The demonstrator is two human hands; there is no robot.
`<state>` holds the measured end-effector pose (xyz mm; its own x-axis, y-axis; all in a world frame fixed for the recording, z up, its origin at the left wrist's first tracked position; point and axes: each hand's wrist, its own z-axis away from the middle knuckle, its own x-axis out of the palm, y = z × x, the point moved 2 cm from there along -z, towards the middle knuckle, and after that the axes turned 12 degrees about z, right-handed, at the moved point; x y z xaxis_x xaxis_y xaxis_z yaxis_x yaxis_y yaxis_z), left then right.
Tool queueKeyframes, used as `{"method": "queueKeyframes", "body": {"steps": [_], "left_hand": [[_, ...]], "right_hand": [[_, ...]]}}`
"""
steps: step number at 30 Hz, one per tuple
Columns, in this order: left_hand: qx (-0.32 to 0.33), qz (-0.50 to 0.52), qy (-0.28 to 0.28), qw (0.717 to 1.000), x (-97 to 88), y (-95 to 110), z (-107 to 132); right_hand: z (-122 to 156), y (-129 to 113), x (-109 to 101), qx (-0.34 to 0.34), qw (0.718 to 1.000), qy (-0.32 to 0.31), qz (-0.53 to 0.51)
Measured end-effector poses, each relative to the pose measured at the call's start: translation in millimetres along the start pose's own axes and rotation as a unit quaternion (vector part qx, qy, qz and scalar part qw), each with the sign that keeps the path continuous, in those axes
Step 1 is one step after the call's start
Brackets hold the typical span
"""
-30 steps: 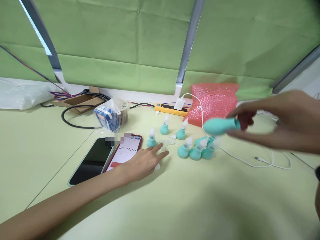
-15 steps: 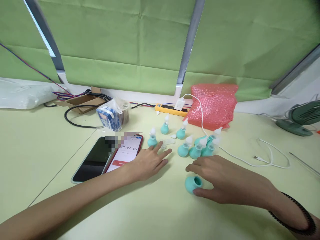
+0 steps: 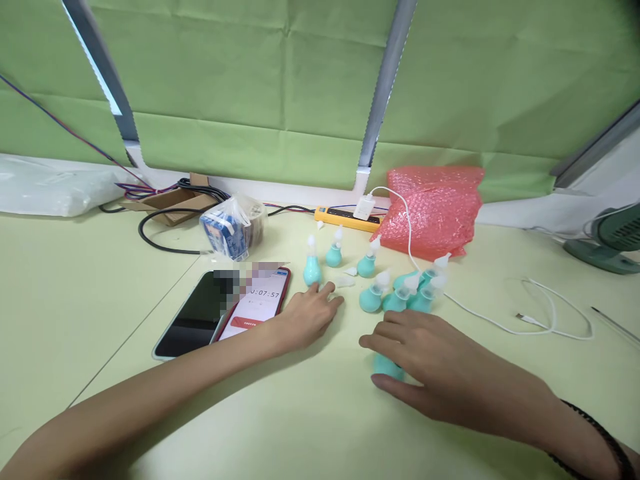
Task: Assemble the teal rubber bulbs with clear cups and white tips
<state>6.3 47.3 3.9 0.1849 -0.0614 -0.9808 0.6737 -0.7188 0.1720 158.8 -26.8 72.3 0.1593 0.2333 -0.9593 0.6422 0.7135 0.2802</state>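
Note:
My right hand (image 3: 435, 370) rests on the pale green table (image 3: 300, 427), fingers and thumb closed round a teal rubber bulb (image 3: 384, 365) that is mostly hidden under them. My left hand (image 3: 305, 319) lies flat beside the phones, fingers stretched toward a loose clear nozzle tip (image 3: 345, 281); nothing shows in its grip. Just beyond its fingertips stands a teal bulb with a clear tip (image 3: 312, 267). Several more tipped teal bulbs (image 3: 400, 297) cluster between the two hands and further back.
A red-cased phone showing a timer (image 3: 260, 301) and a black phone (image 3: 193, 317) lie to the left. Behind are a bagged blue box (image 3: 231, 230), a yellow power strip (image 3: 345, 217), pink bubble wrap (image 3: 435, 207), a white cable (image 3: 505, 323) and a green fan (image 3: 613, 240).
My right hand came down from the air with the teal bulb and now covers it on the table. My left hand stayed by the phones. The timer advanced.

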Motion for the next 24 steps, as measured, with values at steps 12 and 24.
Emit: {"method": "queueKeyframes", "body": {"steps": [12, 24], "left_hand": [[-0.031, 0.111, 0.053, 0.992, -5.6, -20, -1], [-0.026, 0.276, 0.116, 0.954, -18.8, -18, 2]], "right_hand": [[-49, -82, 45, -0.064, 0.992, 0.096, -0.043], [-59, -84, 55, -0.062, 0.992, 0.096, -0.059]]}}
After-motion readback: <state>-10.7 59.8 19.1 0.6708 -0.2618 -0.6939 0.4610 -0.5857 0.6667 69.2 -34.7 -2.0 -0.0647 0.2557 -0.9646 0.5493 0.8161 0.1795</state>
